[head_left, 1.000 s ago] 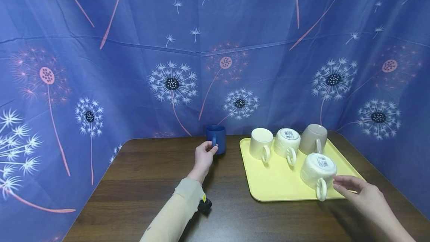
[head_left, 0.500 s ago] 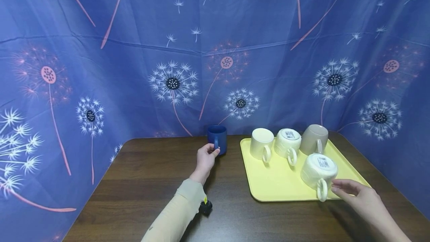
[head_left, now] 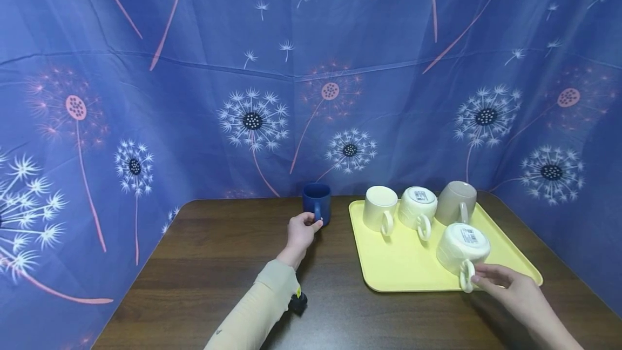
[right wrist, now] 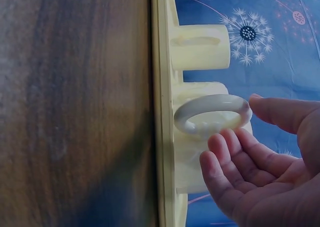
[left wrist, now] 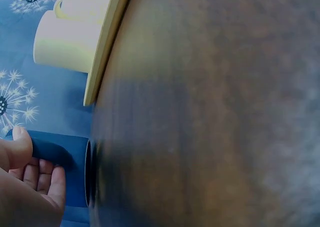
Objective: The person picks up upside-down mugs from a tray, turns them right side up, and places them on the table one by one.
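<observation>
In the head view, my left hand [head_left: 300,234] holds the handle of a dark blue mug [head_left: 323,201] at the back of the table. Its thumb [left wrist: 21,144] lies on top of the handle, with the other fingers curled below. At the right, my right hand [head_left: 515,288] pinches the handle of a white mug [head_left: 454,250] that stands bottom-up on the yellow tray [head_left: 398,274]. In the right wrist view its thumb [right wrist: 270,109] touches one side of the ring-shaped handle [right wrist: 215,103], and the fingertips meet the other side.
Behind it on the tray are a cream mug [head_left: 376,209], a second white mug [head_left: 410,209] with a bottom label, and a grey mug [head_left: 452,201], handles toward me. A blue patterned cloth [head_left: 291,42] hangs close behind the brown table [head_left: 218,258].
My right hand has moved left to the front white mug's handle and closed on it. My left hand stays at the blue mug's handle, with only a slight shift. The mugs look still.
</observation>
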### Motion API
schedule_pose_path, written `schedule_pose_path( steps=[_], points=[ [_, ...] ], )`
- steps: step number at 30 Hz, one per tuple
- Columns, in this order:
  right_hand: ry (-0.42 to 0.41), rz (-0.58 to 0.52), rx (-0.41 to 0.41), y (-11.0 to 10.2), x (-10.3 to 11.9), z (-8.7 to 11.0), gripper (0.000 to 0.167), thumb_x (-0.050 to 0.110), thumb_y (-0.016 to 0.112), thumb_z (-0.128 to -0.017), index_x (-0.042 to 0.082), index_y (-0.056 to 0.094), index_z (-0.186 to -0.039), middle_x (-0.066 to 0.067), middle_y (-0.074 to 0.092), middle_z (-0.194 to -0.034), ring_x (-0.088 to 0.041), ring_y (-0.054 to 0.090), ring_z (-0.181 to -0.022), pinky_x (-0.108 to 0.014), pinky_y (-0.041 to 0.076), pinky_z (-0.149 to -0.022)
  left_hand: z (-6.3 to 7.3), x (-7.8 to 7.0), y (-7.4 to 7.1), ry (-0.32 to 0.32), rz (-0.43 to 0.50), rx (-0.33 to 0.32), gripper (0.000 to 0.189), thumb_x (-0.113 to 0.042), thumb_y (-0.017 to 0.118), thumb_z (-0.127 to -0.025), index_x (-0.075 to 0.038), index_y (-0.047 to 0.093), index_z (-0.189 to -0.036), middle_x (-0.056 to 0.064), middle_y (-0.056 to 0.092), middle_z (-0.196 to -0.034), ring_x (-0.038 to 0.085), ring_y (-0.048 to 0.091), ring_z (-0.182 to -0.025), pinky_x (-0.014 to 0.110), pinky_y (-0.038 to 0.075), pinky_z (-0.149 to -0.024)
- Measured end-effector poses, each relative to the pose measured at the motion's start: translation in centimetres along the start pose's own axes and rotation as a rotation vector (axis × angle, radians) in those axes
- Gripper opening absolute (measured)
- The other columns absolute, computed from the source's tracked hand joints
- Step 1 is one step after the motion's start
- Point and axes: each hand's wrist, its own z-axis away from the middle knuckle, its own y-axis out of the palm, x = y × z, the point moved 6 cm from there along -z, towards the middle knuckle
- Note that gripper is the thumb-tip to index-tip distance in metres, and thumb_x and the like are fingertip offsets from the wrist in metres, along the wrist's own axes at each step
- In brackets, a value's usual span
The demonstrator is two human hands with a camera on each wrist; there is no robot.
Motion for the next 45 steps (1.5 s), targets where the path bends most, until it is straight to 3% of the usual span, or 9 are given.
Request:
schedule_pose_path(
  steps=[5, 13, 21, 25, 31, 39, 45],
  points=[
    [0.007, -0.009, 0.034, 0.4, -0.2, 0.2, 0.033, 0.022, 0.072, -0.083, -0.001, 0.066, -0.107, 0.011, 0.071, -0.087, 0.013, 0.056, -0.078, -0.008, 0.04, -0.065, 0.3, 0.7, 0.2, -0.021, -0.038, 0.021, 0.008, -0.008, 0.074, -0.08, -0.003, 0.071, -0.085, 0.005, 0.065, -0.079, 0.015, 0.052, -0.074, 0.025, 0.041, -0.063],
    [0.041, -0.006, 0.127, 1.4, -0.9, 0.3, 0.036, 0.018, 0.073, -0.082, -0.007, 0.064, -0.107, -0.009, 0.072, -0.09, 0.01, 0.056, -0.076, -0.016, 0.045, -0.067, 0.5, 0.8, 0.1, -0.068, -0.075, 0.036, 0.008, -0.011, 0.075, -0.079, -0.005, 0.072, -0.084, 0.004, 0.067, -0.081, 0.015, 0.053, -0.076, 0.025, 0.041, -0.064],
    [-0.038, 0.093, 0.07, 1.4, -0.5, 0.3, 0.026, 0.02, 0.077, -0.077, 0.004, 0.07, -0.096, 0.002, 0.071, -0.086, 0.013, 0.051, -0.078, -0.016, 0.042, -0.067, 0.8, 0.3, -0.2, -0.078, -0.091, 0.053, 0.009, -0.011, 0.075, -0.079, -0.005, 0.073, -0.085, 0.003, 0.067, -0.08, 0.016, 0.053, -0.075, 0.026, 0.04, -0.063],
    [-0.04, 0.13, 0.058, 1.4, -0.6, 0.2, 0.026, 0.024, 0.078, -0.076, 0.008, 0.071, -0.095, 0.001, 0.071, -0.089, 0.013, 0.05, -0.081, -0.017, 0.041, -0.068, 0.9, 0.5, -0.5, -0.093, -0.084, 0.069, 0.01, -0.012, 0.074, -0.08, -0.004, 0.073, -0.087, 0.004, 0.065, -0.081, 0.018, 0.053, -0.079, 0.028, 0.04, -0.066],
    [-0.028, 0.133, 0.054, 1.4, -0.7, 0.3, 0.024, 0.026, 0.077, -0.077, 0.01, 0.071, -0.094, 0.004, 0.07, -0.088, 0.013, 0.05, -0.081, -0.017, 0.041, -0.067, 0.9, 0.4, -0.7, -0.098, -0.07, 0.092, 0.013, -0.011, 0.073, -0.082, -0.004, 0.072, -0.092, 0.005, 0.067, -0.086, 0.019, 0.055, -0.082, 0.029, 0.042, -0.07],
    [-0.103, 0.134, -0.012, 1.3, -0.1, 0.3, 0.018, 0.019, 0.08, -0.073, 0.012, 0.071, -0.087, 0.009, 0.069, -0.08, 0.012, 0.051, -0.077, -0.015, 0.041, -0.065, 1.1, 0.6, -1.4, -0.067, -0.038, 0.119, 0.017, -0.004, 0.072, -0.08, -0.001, 0.071, -0.097, 0.01, 0.07, -0.093, 0.018, 0.06, -0.087, 0.03, 0.049, -0.074],
    [-0.114, 0.126, -0.001, 1.3, 0.0, 0.4, 0.018, 0.018, 0.08, -0.073, 0.011, 0.071, -0.087, 0.009, 0.069, -0.08, 0.012, 0.052, -0.076, -0.017, 0.043, -0.064, 1.7, 0.2, -2.1, -0.073, -0.024, 0.139, 0.017, -0.005, 0.07, -0.082, -0.001, 0.071, -0.099, 0.01, 0.07, -0.095, 0.02, 0.06, -0.089, 0.033, 0.05, -0.078]
  ],
)
